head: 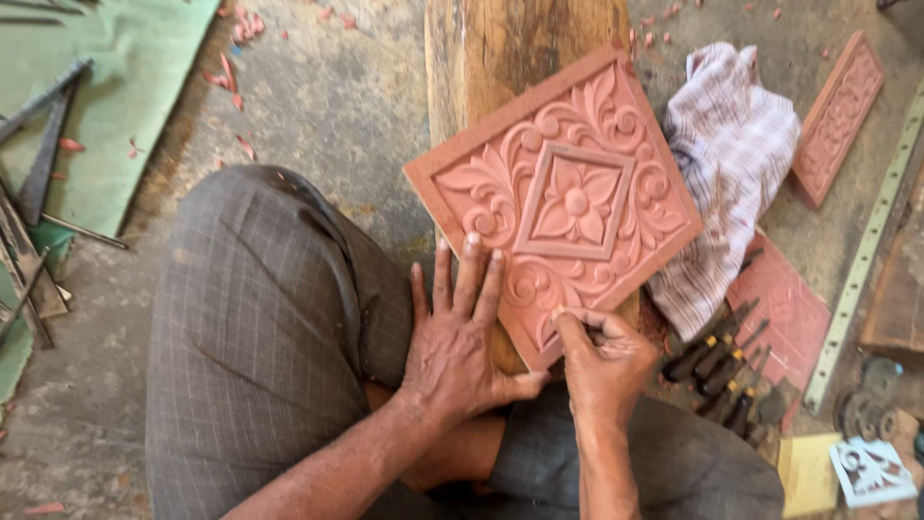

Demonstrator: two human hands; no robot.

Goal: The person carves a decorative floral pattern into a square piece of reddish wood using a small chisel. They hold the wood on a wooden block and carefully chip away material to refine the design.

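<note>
Left hand (452,347) is laid flat, fingers spread, on the lower edge of a carved tile (558,193), gripping nothing. Right hand (602,361) is closed around a small tool, mostly hidden, at the tile's lower corner. Tile is propped tilted on a wood block (510,48). Chisels (717,366) and cloth (731,164) are seen rightward.

One head-worn view looks steeply down, close over the person's lap, the carved tile (568,197) and the floor (327,106).
</note>
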